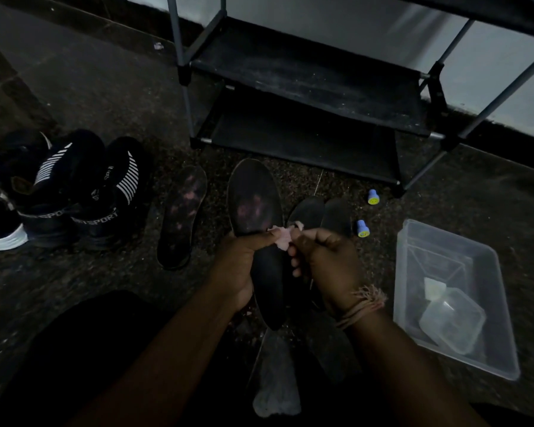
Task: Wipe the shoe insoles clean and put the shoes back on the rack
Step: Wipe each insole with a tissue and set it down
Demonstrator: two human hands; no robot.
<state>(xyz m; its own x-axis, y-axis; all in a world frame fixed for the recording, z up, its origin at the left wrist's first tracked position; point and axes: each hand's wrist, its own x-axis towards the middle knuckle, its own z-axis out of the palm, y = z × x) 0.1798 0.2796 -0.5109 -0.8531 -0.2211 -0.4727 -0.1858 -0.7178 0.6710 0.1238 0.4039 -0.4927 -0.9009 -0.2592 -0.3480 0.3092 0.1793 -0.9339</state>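
Dim speckled floor (74,87) runs up to a pale wall, and on it stands your black shoe rack (305,81), both fabric shelves bare of shoes. Left of you the black sport shoes (84,192) sit bunched together, well apart from the rack. To your right is a clear plastic tub (457,251) with a smaller clear container (452,322) inside it.

Your left hand (238,269) grips the dark insole (256,211) around its narrow middle, thumb across the top. It hangs above the floor in front of you, long axis running away from you, toe end toward the rack and heel end down near your lap, top face up with pinkish worn patches at the forefoot. Your right hand (327,260) pinches a small pink wipe (282,237) against the insole's right edge.

A second insole (184,217) lies flat on the floor just left, toe also away from you. Two more dark insoles (321,214) lie behind your right hand. Two small blue caps (373,197) sit near the rack's foot.

To wipe well, keep the left grip firm at the waist so the insole does not flex, and draw the wipe lengthwise along it, heel to toe, pressing harder over the patches.
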